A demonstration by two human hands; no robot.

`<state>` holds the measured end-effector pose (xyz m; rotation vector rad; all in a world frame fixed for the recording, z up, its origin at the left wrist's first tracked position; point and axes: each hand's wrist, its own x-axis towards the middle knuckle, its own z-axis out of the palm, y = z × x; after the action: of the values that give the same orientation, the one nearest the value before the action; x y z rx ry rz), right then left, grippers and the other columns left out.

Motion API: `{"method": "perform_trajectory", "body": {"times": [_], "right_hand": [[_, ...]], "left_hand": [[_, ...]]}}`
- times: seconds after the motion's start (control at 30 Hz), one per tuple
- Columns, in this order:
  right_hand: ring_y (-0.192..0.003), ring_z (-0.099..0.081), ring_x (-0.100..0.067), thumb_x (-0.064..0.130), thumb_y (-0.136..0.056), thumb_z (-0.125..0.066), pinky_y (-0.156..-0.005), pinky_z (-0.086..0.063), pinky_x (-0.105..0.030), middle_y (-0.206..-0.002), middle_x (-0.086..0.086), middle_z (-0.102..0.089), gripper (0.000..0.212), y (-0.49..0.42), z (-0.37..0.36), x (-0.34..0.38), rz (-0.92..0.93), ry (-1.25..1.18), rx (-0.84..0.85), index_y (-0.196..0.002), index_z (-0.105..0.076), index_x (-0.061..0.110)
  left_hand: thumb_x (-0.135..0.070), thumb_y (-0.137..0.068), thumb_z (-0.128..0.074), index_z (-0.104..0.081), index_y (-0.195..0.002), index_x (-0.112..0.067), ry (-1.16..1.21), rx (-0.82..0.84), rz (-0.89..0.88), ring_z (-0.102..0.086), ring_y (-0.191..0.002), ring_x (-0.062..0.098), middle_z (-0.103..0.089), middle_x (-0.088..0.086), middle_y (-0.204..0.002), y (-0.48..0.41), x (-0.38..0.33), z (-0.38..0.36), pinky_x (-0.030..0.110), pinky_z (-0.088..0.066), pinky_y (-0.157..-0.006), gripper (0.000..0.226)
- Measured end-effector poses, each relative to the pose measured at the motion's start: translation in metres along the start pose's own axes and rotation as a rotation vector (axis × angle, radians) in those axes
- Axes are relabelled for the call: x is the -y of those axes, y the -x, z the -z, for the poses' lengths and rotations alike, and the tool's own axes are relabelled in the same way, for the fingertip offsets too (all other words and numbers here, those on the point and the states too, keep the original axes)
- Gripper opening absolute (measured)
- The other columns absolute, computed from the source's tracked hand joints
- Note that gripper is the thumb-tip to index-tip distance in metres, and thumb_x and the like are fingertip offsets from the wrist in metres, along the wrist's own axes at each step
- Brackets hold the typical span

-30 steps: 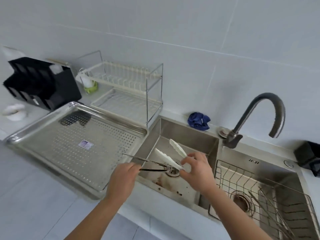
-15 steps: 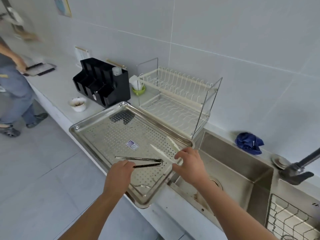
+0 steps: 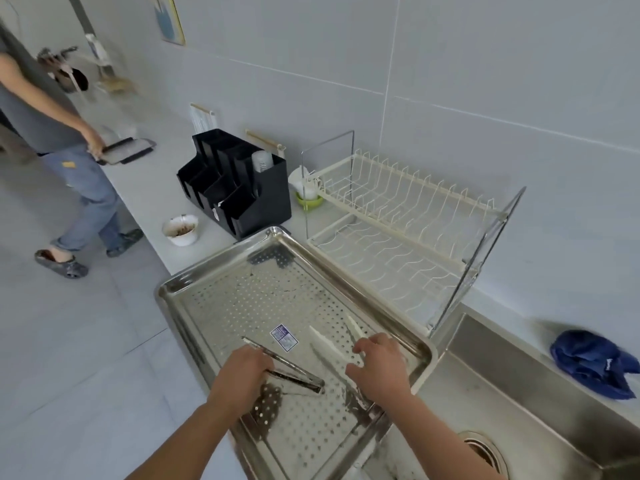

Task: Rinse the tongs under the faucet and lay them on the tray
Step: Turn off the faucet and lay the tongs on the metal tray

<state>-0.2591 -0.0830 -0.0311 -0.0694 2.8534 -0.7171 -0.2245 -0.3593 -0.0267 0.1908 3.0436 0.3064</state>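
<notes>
Two pairs are in play, both low over the perforated stainless steel tray (image 3: 173, 285), which sits on the counter (image 3: 152, 188) at the lower middle of the frame, just beside the steel sink (image 3: 502, 375). The left hand (image 3: 239, 375) has its fingers curled round the slim dark metal tongs (image 3: 298, 372). The right hand (image 3: 377, 372) arches over the handles of the white-tipped tongs (image 3: 329, 344), with fingers and thumb closed on them from either side. Whether either pair already touches the tray floor I cannot tell. Both look light and stiff to me, with some spring at the hinge. If they are wet from rinsing they are probably slippery, so the sensible hold is mid-arm, squeezing the two arms together, not out at the tips. The white ends look like plastic or silicone, a little softer. The dark pair's long axis runs from the middle of the frame down toward the lower right, its arms meeting at that lower-right end and spreading toward the hand. The white-tipped pair lies on a roughly parallel diagonal, tips splayed apart and pointing to the upper left, handles under the hand.
</notes>
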Motion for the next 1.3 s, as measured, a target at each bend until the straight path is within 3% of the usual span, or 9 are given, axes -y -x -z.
{"method": "perform_trajectory", "body": {"times": [0.13, 0.33, 0.5, 0.63, 0.8, 0.93, 1.3], "right_hand": [[-0.131, -0.041, -0.025, 0.04, -0.089, -0.065, -0.1, -0.047, -0.033, -0.143, -0.004, -0.046, 0.044, -0.013, -0.021, 0.007, 0.003, 0.016, -0.007, -0.131, -0.063, 0.024], [-0.134, -0.041, -0.023, 0.046, -0.093, -0.063, -0.106, -0.047, -0.034, -0.151, -0.002, -0.04, 0.043, -0.011, -0.045, 0.016, -0.024, 0.017, -0.021, -0.132, -0.061, 0.028], [-0.137, -0.041, -0.024, 0.04, -0.095, -0.062, -0.103, -0.049, -0.036, -0.153, -0.002, -0.042, 0.041, -0.008, -0.045, 0.034, -0.103, 0.023, -0.088, -0.134, -0.062, 0.028], [-0.133, -0.044, -0.023, 0.039, -0.095, -0.063, -0.103, -0.048, -0.036, -0.146, -0.001, -0.048, 0.046, -0.004, -0.039, 0.05, -0.16, 0.029, -0.118, -0.14, -0.058, 0.028], [-0.131, -0.045, -0.025, 0.037, -0.094, -0.06, -0.105, -0.045, -0.038, -0.142, -0.002, -0.052, 0.053, 0.01, -0.03, 0.067, -0.25, 0.049, -0.137, -0.146, -0.051, 0.03], [-0.129, -0.048, -0.028, 0.038, -0.093, -0.059, -0.101, -0.048, -0.041, -0.139, -0.003, -0.054, 0.058, 0.034, -0.024, 0.072, -0.326, 0.048, -0.224, -0.149, -0.044, 0.029], [-0.121, -0.054, -0.028, 0.038, -0.094, -0.059, -0.095, -0.049, -0.038, -0.132, -0.004, -0.06, 0.058, 0.134, 0.006, 0.031, -0.492, 0.034, -0.45, -0.149, -0.046, 0.025]], "left_hand": [[-0.012, -0.091, -0.062, -0.076, -0.091, -0.024, 0.054, 0.038, -0.012, -0.057, -0.094, 0.011, -0.071, -0.006, -0.092, -0.015, 0.007, -0.009, 0.022, -0.045, -0.085, 0.018], [-0.013, -0.086, -0.058, -0.073, -0.107, -0.026, 0.115, 0.035, -0.019, -0.058, -0.098, 0.016, -0.067, -0.006, -0.101, -0.027, 0.023, -0.018, 0.032, -0.043, -0.093, 0.029], [-0.015, -0.08, -0.062, -0.07, -0.111, -0.028, 0.172, 0.009, -0.116, -0.056, -0.098, 0.017, -0.06, -0.008, -0.104, -0.031, 0.037, -0.018, 0.035, -0.046, -0.088, 0.035], [-0.029, -0.087, -0.061, -0.065, -0.123, -0.027, 0.083, -0.028, -0.205, -0.055, -0.105, 0.019, -0.06, -0.004, -0.116, -0.046, 0.04, -0.008, 0.036, -0.047, -0.09, 0.037], [-0.04, -0.092, -0.05, -0.041, -0.146, -0.024, -0.007, 0.022, -0.236, -0.042, -0.133, 0.024, -0.047, 0.004, -0.144, -0.056, 0.034, 0.003, 0.043, -0.034, -0.113, 0.057], [-0.048, -0.096, -0.045, -0.027, -0.154, -0.021, -0.041, 0.061, -0.317, -0.025, -0.148, 0.028, -0.032, 0.01, -0.159, -0.06, 0.023, 0.006, 0.05, -0.024, -0.121, 0.067], [-0.053, -0.096, -0.042, -0.015, -0.158, -0.022, -0.041, 0.069, -0.607, -0.007, -0.154, 0.031, -0.015, 0.014, -0.166, -0.037, -0.083, 0.006, 0.054, -0.009, -0.125, 0.074]]}}
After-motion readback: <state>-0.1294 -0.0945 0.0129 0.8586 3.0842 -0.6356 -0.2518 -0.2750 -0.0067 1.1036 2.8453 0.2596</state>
